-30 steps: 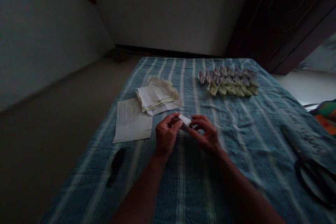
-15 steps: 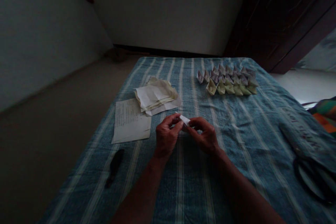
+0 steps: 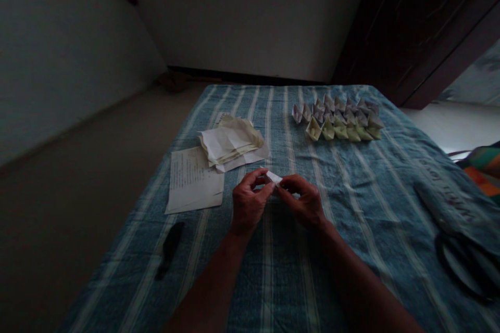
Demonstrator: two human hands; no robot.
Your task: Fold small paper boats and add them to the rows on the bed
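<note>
A small folded piece of white paper (image 3: 273, 176) is held between both hands above the middle of the table. My left hand (image 3: 250, 200) pinches its left side between thumb and fingers. On the right side, my right hand (image 3: 303, 199) grips it with thumb and forefinger, the fingertips of both hands nearly touching. Part of the paper is hidden by the fingers. Beyond the right hand stand rows of folded paper boats (image 3: 328, 127), white ones behind and yellowish ones in front.
Left of the hands lie a pile of creased paper sheets (image 3: 230, 140) and a printed sheet (image 3: 195, 182). A dark-handled object (image 3: 171, 250), perhaps a folding knife, rests near the left edge. Large black scissors (image 3: 445, 229) lie at right on the striped blue tablecloth (image 3: 351, 270).
The fingertips have shifted slightly on the folded paper, the left thumb moving a little toward the right hand. Little else differs apart from a slight camera shift.
</note>
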